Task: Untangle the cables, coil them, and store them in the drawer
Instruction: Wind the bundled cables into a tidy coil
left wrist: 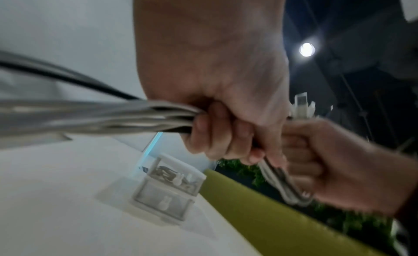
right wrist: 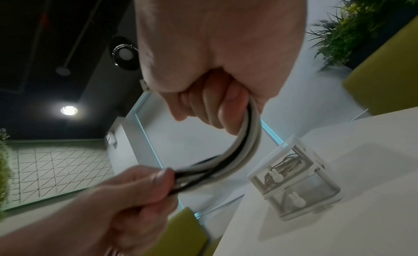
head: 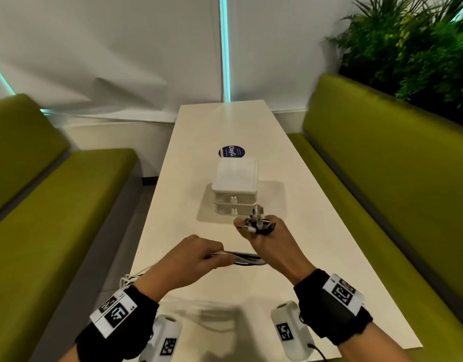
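From the head view, the left hand [head: 196, 259] is clenched around a bundle of white and black cables [head: 241, 257], held above the near part of the table [head: 316, 231]. The right hand [head: 272, 246] grips the other end of the bundle, with several plugs [head: 255, 222] sticking up past its fingers. Just beyond the hands a small white drawer unit [head: 235, 189] stands on the table, both its drawers pushed in, and a dark round sticker [head: 231, 152] lies behind it. Green benches [head: 382, 178] flank the table, with plants [head: 413, 48] at far right. In the left wrist view, the left hand [left wrist: 217, 99] has its fingers [left wrist: 217, 134] curled around the cables [left wrist: 101, 116], which run off blurred to the left; the right hand [left wrist: 328, 161] holds the looped end, and the drawer unit [left wrist: 167, 193] shows cables inside its upper drawer. In the right wrist view, the right hand [right wrist: 214, 63] grasps the cables [right wrist: 244, 147], which curve down to the left hand [right wrist: 126, 197] pinching them; the drawer unit [right wrist: 294, 179] stands on the table [right wrist: 350, 224].
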Demonstrator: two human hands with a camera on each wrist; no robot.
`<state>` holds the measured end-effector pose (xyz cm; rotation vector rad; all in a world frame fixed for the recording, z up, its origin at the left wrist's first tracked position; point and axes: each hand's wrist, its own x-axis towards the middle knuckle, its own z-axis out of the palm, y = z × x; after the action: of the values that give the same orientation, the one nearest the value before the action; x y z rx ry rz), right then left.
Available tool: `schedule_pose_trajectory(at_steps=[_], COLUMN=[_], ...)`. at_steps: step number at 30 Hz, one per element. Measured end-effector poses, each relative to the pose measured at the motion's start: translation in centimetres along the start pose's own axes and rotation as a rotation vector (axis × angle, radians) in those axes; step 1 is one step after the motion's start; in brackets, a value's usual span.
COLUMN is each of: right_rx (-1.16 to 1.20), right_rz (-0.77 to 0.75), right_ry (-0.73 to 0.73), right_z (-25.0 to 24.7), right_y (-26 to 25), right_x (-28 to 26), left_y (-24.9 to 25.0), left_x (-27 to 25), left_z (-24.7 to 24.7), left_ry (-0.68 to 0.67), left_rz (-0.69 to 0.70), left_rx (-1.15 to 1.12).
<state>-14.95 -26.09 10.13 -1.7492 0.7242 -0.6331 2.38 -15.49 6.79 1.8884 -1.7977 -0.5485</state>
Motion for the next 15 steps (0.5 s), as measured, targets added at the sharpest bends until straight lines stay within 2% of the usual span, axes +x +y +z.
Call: schedule_pose_trajectory(at_steps=[4, 9, 12, 15], right_rx=[-0.088, -0.252, -0.304, -0.450], right_rz=[-0.021, 0.001, 0.030, -0.041], right_ry=[-0.118, -0.283, -0.240, -0.170], right_z=[1.0, 1.1, 1.5, 1.7], right_y=[0.5, 0.4, 1.1, 1.4], right_x=[-0.3, -0.8, -0.9, -1.2], left_y=[1.7, 3.4, 2.6, 2.3], left_x=[0.1, 0.6, 1.1, 1.0], left_z=[-0.7, -1.6, -1.6, -1.3], left_ry=[0.045, 0.036, 0.080, 0.121], left_rz=[0.055, 0.117, 0.070, 0.040], left_rx=[-0.050, 0.069, 0.141, 0.205])
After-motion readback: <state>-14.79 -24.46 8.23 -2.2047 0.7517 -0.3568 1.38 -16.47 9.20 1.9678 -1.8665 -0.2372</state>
